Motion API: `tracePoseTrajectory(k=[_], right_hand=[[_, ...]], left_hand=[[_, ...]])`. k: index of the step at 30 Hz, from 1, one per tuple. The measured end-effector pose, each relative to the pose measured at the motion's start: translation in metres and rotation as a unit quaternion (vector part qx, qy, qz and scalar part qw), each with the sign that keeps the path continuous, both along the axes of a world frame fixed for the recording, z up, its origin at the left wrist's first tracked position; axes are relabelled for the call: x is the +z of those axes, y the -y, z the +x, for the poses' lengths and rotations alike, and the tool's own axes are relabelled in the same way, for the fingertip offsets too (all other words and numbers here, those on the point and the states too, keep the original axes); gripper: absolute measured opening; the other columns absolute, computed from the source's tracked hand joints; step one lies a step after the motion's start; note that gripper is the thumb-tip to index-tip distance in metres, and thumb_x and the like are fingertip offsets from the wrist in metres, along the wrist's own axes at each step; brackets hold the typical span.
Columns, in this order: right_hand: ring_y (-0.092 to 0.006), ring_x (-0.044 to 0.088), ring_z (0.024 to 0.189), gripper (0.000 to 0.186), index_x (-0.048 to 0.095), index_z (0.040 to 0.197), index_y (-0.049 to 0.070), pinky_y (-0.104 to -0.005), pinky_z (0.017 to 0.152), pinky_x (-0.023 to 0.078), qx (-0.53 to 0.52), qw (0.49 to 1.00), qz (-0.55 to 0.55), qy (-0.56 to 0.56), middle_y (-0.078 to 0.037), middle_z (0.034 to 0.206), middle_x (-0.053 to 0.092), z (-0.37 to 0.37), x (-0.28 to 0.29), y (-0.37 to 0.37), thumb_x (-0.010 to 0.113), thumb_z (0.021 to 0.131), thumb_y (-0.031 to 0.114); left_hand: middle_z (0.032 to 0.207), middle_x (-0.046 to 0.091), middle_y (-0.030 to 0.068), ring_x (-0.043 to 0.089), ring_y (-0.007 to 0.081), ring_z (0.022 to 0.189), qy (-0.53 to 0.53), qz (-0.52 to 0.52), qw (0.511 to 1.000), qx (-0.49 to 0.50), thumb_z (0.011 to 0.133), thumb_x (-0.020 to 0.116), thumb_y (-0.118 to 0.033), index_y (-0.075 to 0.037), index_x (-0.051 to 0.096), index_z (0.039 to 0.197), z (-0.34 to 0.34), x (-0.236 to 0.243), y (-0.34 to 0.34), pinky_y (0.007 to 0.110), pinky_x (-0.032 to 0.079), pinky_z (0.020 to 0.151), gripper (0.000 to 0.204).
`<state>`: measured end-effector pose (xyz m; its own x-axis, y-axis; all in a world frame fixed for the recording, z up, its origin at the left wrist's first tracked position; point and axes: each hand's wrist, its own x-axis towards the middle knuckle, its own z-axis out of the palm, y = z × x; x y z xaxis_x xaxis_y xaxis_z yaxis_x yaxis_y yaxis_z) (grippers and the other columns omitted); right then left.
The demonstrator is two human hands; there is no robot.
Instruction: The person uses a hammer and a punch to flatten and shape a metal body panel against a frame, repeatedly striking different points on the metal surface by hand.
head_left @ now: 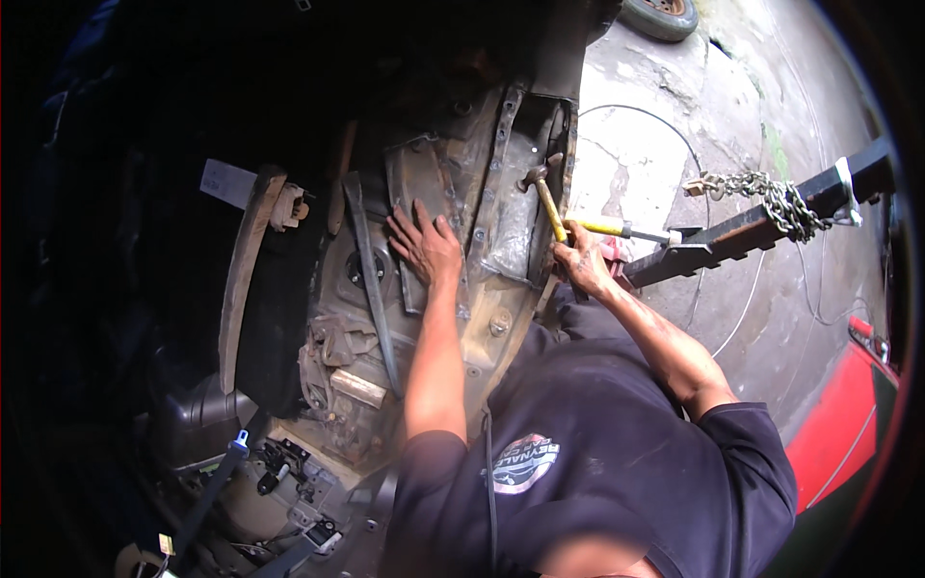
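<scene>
My left hand (429, 250) lies flat with fingers spread on a loose, worn metal panel (412, 173) inside a stripped car body. Closed around the yellow handle of a hammer (550, 207) is my right hand (584, 258), at the sill to the right. The hammer's metal head points away from me, over the open sill channel (518, 193). Left of my left hand, a long dark flat bar (370, 275) rests across the car floor (352, 260).
Outside the car, a dark steel beam (819, 197) wrapped with a chain (792, 210) slants toward the sill. A yellow cylinder (599, 225) adjoins it. A curved strip (246, 279) stands at left. A wheel (663, 13) and red panel (833, 424) lie farther right.
</scene>
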<state>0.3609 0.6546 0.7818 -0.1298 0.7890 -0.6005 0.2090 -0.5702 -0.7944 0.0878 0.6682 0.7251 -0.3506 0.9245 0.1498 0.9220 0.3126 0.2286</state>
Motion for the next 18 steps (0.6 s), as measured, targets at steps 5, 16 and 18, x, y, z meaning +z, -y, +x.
tracePoseTrajectory(k=[5, 16, 18], right_hand=[[-0.0146, 0.058, 0.06, 0.046, 0.051, 0.133, -0.001, -0.0321, 0.055, 0.049, 0.006, 0.999, 0.038, 0.015, -0.01, 0.078, 0.062, 0.016, -0.009, 0.017, 0.058, 0.09, 0.012], [-0.016, 0.06, 0.062, 0.049, 0.052, 0.134, -0.003, -0.0343, 0.058, 0.05, 0.035, 0.997, 0.054, 0.052, -0.012, 0.079, 0.062, 0.044, 0.004, 0.034, 0.058, 0.087, 0.01], [-0.0151, 0.059, 0.061, 0.049, 0.053, 0.134, -0.002, -0.0334, 0.057, 0.049, 0.015, 0.998, 0.053, 0.032, -0.011, 0.078, 0.061, 0.046, 0.007, 0.034, 0.057, 0.087, 0.01]], left_hand=[[0.156, 0.03, 0.0254, 0.026, 0.0455, 0.144, 0.144, 0.061, 0.986, 0.049, 0.092, 0.066, -0.03, -0.004, 0.044, 0.146, -0.003, 0.02, 0.005, 0.062, 0.025, 0.112, 0.064], [0.086, 0.073, 0.0158, 0.068, 0.0273, 0.077, 0.334, 0.077, 0.93, 0.134, 0.083, 0.075, -0.007, 0.007, 0.071, 0.095, -0.074, -0.007, 0.024, 0.036, 0.052, 0.076, 0.019], [0.086, 0.073, 0.014, 0.067, 0.0226, 0.077, 0.332, 0.094, 0.927, 0.146, 0.086, 0.07, -0.004, 0.009, 0.069, 0.094, -0.074, -0.003, 0.025, 0.034, 0.051, 0.075, 0.015]])
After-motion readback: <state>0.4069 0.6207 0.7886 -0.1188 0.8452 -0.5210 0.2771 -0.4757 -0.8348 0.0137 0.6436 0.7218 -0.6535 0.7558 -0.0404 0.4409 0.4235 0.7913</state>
